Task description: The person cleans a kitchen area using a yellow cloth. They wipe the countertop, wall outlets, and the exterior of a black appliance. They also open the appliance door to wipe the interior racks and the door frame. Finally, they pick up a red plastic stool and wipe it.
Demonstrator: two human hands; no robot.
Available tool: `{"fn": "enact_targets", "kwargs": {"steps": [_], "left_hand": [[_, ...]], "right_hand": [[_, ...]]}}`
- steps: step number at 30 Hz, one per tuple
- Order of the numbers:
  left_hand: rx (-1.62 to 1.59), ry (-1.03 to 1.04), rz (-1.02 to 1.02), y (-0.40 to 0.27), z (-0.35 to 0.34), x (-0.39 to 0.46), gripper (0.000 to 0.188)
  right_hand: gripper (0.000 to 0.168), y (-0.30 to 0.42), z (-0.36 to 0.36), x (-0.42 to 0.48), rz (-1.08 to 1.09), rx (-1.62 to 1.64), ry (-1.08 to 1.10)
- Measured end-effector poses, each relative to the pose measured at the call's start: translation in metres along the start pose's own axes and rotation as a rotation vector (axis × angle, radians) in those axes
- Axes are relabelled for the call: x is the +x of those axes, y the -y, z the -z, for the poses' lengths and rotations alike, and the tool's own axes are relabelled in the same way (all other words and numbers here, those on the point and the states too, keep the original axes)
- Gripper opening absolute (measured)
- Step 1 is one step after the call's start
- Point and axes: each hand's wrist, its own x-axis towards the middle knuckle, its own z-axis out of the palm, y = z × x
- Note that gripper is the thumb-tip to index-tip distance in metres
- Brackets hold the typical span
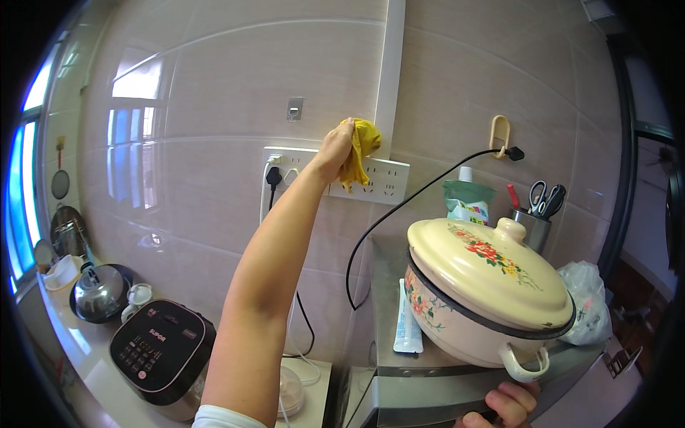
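Observation:
My left hand (336, 150) is raised to the tiled wall, gripping a bunched yellow cloth (362, 147). The cloth hangs over part of a white socket panel (396, 179) and lies beside a vertical white cable duct (389, 80). A black plug (273, 175) and a white plug (274, 159) sit in the panel's left side. Low at the right, my right hand (505, 407) is partly cut off by the frame. Its bent fingers are at the front edge of a grey metal-topped appliance (428, 396), just under a handle of a floral enamel pot (455, 342); whether they grip anything is unclear.
The pot's cream lid (481, 267) sits tilted. Around it are a white-blue tube (409, 326), a green pouch (468, 195), a scissors holder (535, 227) and a plastic bag (587, 305). A black cord (393, 206) hangs from a wall hook (500, 134). A rice cooker (160, 348) stands left.

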Motion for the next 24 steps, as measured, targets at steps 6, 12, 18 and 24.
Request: {"fn": "enact_targets", "kwargs": {"steps": [6, 12, 18, 24], "left_hand": [[0.756, -0.056, -0.335, 0.013, -0.035, 0.004, 0.041], [1.482, -0.070, -0.569, 0.038, -0.079, 0.013, 0.029], [1.426, -0.154, -0.546, 0.049, -0.099, 0.009, 0.025], [1.016, -0.120, -0.316, 0.025, -0.070, 0.000, 0.029]], "right_hand": [[0.024, 0.000, -0.001, 0.000, 0.013, -0.026, 0.017], [0.024, 0.002, 0.000, -0.001, 0.019, -0.054, 0.014], [0.026, 0.003, -0.002, -0.001, 0.023, -0.053, 0.007], [0.028, 0.003, -0.002, -0.001, 0.002, -0.062, -0.007]]}}
